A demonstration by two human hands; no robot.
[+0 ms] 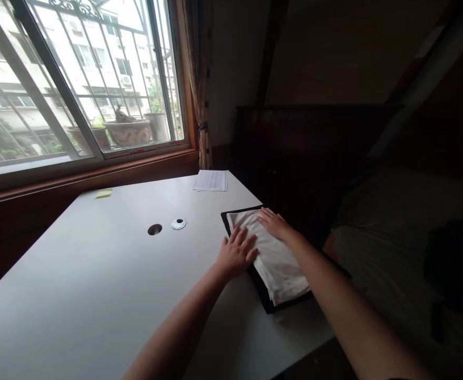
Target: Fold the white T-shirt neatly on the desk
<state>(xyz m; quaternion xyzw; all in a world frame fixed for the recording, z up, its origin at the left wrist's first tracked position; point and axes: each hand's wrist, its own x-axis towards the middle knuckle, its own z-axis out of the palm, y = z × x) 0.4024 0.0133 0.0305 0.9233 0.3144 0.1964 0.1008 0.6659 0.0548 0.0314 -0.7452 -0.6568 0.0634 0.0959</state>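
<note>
A folded white cloth (281, 269), perhaps a garment, lies on a flat black piece (263, 295) at the table's right edge. I cannot tell whether the black piece is cloth or a board. My left hand (237, 252) rests on the cloth's left side, fingers spread. Farther back, my right hand (273, 222) lies flat on the cloth's far right part with its fingers stretched out. Neither hand grips anything. My right forearm hides part of the cloth's right edge.
On the white table (108, 274) are a round hole (154, 229) and a white round cap (178, 224). Papers (210, 180) lie at the far edge, and yellow sticky notes (104, 193) at the far left. A barred window (81, 79) stands behind; a dim bed (397, 248) is to the right.
</note>
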